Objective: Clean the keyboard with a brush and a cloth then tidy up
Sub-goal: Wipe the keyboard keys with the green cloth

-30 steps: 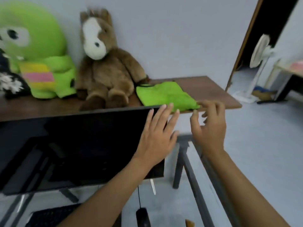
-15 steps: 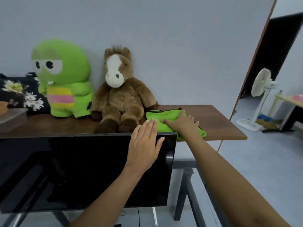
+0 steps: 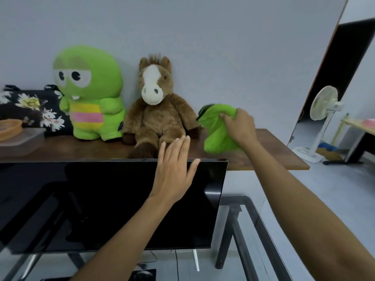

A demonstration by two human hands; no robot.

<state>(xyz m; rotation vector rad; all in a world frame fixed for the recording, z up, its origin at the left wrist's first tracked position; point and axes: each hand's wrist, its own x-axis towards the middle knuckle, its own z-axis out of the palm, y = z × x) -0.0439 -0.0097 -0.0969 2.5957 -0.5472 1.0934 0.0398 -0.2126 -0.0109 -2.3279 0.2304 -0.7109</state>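
Note:
My right hand (image 3: pixel 239 126) grips a bright green cloth (image 3: pixel 218 132) and holds it bunched up, lifted off the brown wooden shelf (image 3: pixel 269 151), just right of the plush horse. My left hand (image 3: pixel 174 171) is flat with fingers apart, resting against the top edge of the black monitor (image 3: pixel 91 203). The keyboard is almost entirely out of view; only a dark edge shows at the bottom. No brush is visible.
A brown plush horse (image 3: pixel 156 110), a green plush figure (image 3: pixel 87 94), a floral bag (image 3: pixel 30 108) and a lidded plastic box (image 3: pixel 20 140) line the shelf. A glass desk (image 3: pixel 253 230) is below. A white standing fan (image 3: pixel 322 116) is on the floor at right.
My right hand reached the cloth lying flat on the shelf, closed on it and lifted it, bunching it up. My view tilted upward. My left hand stayed at the monitor's top edge.

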